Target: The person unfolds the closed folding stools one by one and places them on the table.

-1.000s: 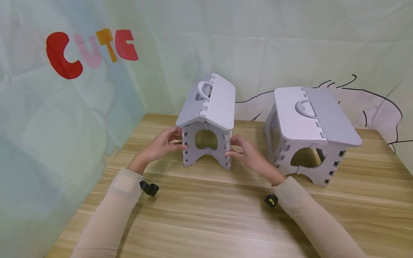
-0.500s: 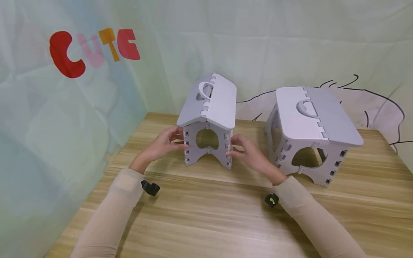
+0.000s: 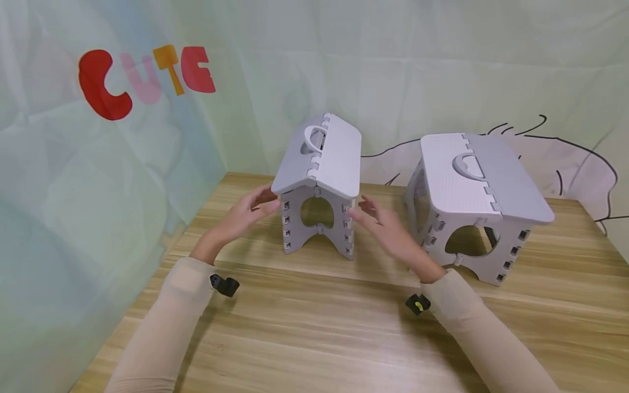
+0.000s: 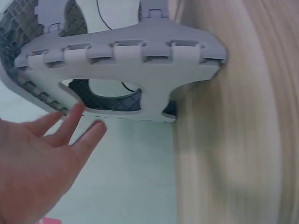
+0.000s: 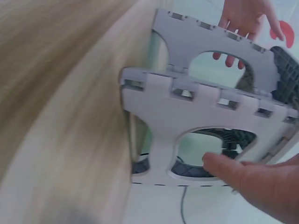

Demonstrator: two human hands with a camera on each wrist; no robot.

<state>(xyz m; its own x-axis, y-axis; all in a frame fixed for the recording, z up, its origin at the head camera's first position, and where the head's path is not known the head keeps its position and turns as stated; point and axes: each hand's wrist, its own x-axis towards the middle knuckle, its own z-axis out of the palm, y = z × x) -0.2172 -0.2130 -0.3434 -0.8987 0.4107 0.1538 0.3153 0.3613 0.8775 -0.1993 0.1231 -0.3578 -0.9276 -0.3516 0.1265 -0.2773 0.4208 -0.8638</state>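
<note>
A grey and white folding step stool (image 3: 342, 158) stands partly unfolded on the table, its top peaked like a roof and its handle loop raised. My left hand (image 3: 239, 217) is at its left side with fingers extended; in the left wrist view the left hand (image 4: 42, 163) grips nothing, close to the stool's side panel (image 4: 154, 70). At the stool's right side is my right hand (image 3: 390, 232), thumb and fingers spread. In the right wrist view the right hand (image 5: 252, 182) shows mostly its thumb, near the side panel's opening; whether it touches is unclear.
A second folding stool (image 3: 444, 188), fully unfolded with a flat top, stands to the right, close to my right forearm. Fabric backdrops (image 3: 295, 71) with "CUTE" letters and a line drawing rise behind and left of the wood-grain table (image 3: 314, 327).
Both hands have let go of the peaked stool's sides and lifted slightly, fingers loosening outward. The stool keeps its half-folded shape, and the head view has shifted a little.
</note>
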